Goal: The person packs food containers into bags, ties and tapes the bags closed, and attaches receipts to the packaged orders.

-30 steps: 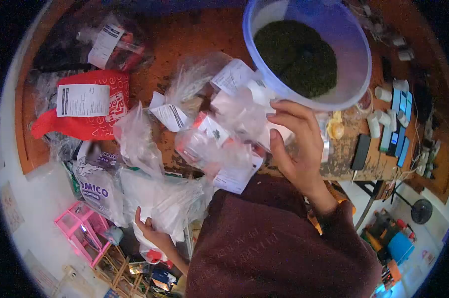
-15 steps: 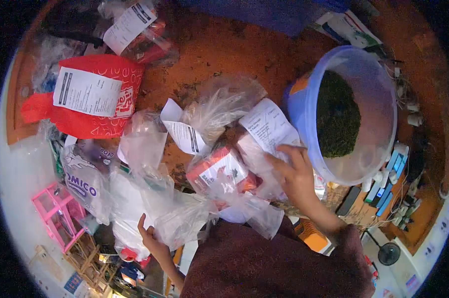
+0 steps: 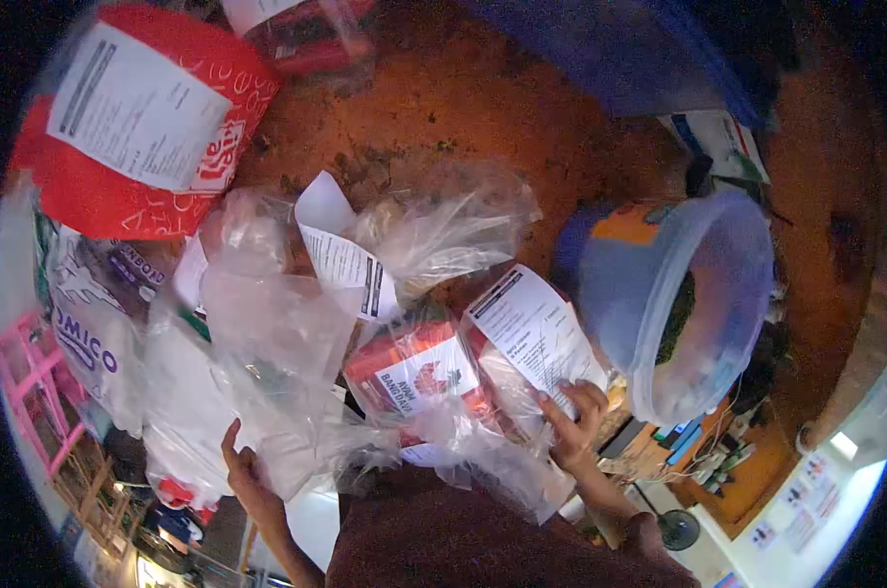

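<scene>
My right hand (image 3: pixel 578 423) rests its spread fingertips on the lower corner of a printed receipt (image 3: pixel 534 333). That paper lies on a clear plastic bag (image 3: pixel 502 387) with something reddish inside. Beside it, nearer the middle, a red and white food box (image 3: pixel 419 372) sits in another clear bag with a loosely gathered top (image 3: pixel 478 446). My left hand (image 3: pixel 252 482) holds nothing visible, its index finger stretched out and the others partly bent. It is next to a white plastic bag (image 3: pixel 203 412); whether it touches the bag I cannot tell.
A red bag (image 3: pixel 243 93) with a receipt stands at the far left, above a printed white bag (image 3: pixel 86 333). Behind the box lie a curled receipt (image 3: pixel 345 260) and a clear bag (image 3: pixel 453 220). To the right, a translucent tub (image 3: pixel 649 323) holds dark green contents.
The view has shifted, so the bags at left sit nearer the edge and the tub appears more side-on. My right hand has moved to the receipt's lower corner. My left hand remains beside the white bag.
</scene>
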Available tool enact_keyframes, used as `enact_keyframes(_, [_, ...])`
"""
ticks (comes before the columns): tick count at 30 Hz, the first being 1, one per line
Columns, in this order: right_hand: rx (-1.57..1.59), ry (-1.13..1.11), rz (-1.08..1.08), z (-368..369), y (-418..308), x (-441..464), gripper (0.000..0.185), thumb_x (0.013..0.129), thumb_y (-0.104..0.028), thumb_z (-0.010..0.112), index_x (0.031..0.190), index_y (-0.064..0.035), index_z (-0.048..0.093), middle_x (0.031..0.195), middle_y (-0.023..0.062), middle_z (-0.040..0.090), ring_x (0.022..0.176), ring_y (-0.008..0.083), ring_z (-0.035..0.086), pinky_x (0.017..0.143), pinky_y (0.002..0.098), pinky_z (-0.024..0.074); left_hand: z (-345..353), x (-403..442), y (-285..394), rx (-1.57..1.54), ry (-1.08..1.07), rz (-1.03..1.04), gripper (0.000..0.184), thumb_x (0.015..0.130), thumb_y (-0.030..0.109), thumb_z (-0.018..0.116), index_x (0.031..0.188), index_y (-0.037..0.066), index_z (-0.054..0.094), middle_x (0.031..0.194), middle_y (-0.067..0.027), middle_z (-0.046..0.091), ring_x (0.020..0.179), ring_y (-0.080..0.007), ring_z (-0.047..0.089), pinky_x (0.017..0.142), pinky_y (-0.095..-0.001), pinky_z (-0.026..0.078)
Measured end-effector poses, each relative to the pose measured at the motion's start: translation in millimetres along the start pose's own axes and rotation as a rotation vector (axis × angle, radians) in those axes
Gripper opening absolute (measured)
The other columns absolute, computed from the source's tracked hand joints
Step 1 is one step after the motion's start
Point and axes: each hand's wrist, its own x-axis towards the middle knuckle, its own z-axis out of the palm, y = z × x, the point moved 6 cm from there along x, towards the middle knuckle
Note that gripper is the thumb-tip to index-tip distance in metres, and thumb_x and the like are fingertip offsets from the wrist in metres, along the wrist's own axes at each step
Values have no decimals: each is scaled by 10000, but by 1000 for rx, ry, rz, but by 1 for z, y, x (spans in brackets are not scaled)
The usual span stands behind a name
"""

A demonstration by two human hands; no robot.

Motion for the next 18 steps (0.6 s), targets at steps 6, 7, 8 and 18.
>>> enact_keyframes(6, [-18,-8,-7,3,-1,0,222,613,-163,649,834,-160,664,952,82,537,906,278,454,785,389,395,1,-1,-17,17,25,-141,440,773,132,375,1206,82,441,597,68,190,531,-39,221,468,-204,153])
enact_keyframes(7, [-25,-4,-18,4,0,-2,221,609,-148,645,830,-150,661,951,100,532,905,292,456,780,399,400,1,0,-18,35,21,-161,443,770,126,380,1206,81,442,597,69,192,532,-38,225,468,-202,155])
enact_keyframes(8, [-25,-10,-14,5,0,-1,220,611,-142,648,831,-154,659,950,100,532,904,290,456,784,402,402,3,1,-19,20,28,-177,444,766,121,384,1204,81,442,596,68,193,532,-38,227,468,-203,155])
enact_keyframes(18, [-46,-14,-21,5,-2,1,213,654,-192,658,865,-173,653,932,81,534,895,264,455,789,391,401,6,4,-12,-65,8,-102,429,772,98,370,1194,87,448,589,64,204,526,-41,231,467,-210,151])
